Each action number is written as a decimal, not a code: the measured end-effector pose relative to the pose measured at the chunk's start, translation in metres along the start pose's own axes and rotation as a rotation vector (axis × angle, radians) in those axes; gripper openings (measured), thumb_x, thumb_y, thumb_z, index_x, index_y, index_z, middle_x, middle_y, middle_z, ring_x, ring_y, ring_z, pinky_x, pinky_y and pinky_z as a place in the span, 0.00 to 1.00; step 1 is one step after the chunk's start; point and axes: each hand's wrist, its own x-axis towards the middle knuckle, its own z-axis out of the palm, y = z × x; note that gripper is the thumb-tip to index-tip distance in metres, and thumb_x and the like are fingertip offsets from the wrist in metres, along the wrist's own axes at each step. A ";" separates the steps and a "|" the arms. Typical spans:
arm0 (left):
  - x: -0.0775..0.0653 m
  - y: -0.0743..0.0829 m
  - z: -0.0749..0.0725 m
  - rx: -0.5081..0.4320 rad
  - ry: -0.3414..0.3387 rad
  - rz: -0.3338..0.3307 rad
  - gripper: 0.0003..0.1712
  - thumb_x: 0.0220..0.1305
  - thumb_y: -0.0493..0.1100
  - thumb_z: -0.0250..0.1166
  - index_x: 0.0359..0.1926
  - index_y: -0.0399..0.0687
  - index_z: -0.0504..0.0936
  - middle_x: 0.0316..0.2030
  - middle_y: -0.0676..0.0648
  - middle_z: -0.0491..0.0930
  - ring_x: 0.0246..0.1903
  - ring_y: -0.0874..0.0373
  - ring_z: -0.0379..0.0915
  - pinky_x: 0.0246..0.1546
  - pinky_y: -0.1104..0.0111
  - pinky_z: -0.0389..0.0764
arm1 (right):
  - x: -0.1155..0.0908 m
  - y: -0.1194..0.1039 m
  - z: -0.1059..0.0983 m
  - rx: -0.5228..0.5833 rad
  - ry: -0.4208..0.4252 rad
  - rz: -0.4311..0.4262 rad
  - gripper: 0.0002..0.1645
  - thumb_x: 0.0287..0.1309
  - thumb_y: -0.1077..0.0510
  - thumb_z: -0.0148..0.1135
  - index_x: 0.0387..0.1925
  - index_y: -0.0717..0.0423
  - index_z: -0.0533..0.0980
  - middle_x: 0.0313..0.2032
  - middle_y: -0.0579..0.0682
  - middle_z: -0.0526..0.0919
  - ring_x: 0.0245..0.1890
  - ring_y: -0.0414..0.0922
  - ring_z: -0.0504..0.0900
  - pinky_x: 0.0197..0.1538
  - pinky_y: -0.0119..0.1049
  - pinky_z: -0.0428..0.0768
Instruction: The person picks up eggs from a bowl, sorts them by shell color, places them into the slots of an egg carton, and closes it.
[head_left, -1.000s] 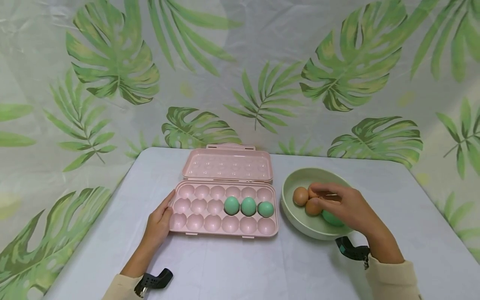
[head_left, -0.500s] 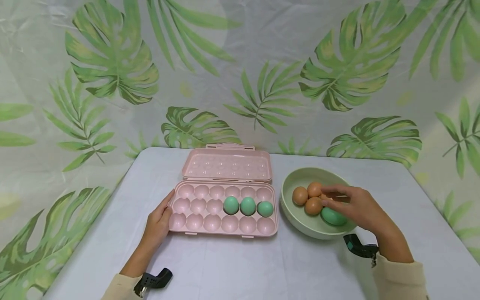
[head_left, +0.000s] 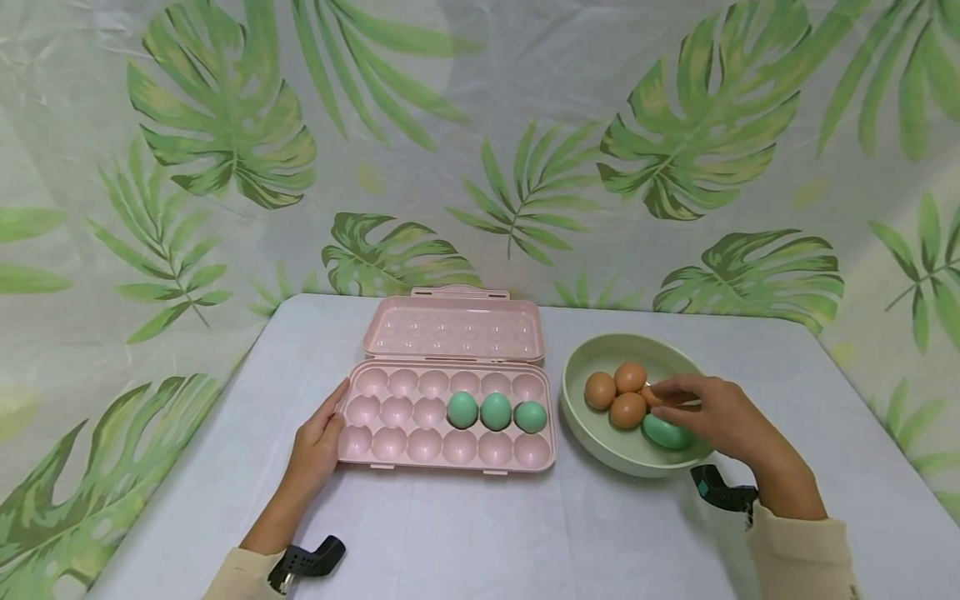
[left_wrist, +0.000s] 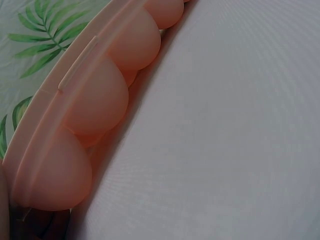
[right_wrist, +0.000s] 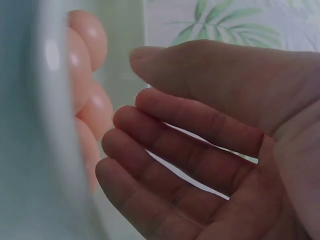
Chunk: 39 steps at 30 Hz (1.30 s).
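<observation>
My left hand (head_left: 317, 450) grips the pink carton (head_left: 390, 445) at its left end, presumably as an anchor. Lid (head_left: 453, 321) folded back behind, so the cups are reachable. Three green eggs (head_left: 496, 412) in the carton's middle row, right half. Just right of the carton: bowl (head_left: 611, 454), four brown eggs (head_left: 627, 411), one green egg (head_left: 666, 432), likely close for short reach. Right hand (head_left: 723, 417) over it, thumb spread from fingers, nothing held.

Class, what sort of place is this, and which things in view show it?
Probably a staged indoor recording spot: leaf-print sheeting stands behind and beside a plain white table, and the person wears black wrist devices.
</observation>
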 end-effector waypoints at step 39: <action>-0.001 0.002 -0.001 -0.009 0.006 0.004 0.27 0.72 0.35 0.44 0.71 0.48 0.64 0.69 0.45 0.63 0.70 0.48 0.53 0.70 0.55 0.55 | 0.005 0.000 0.014 -0.062 -0.092 -0.067 0.12 0.53 0.54 0.71 0.37 0.57 0.82 0.34 0.46 0.84 0.38 0.47 0.81 0.44 0.48 0.80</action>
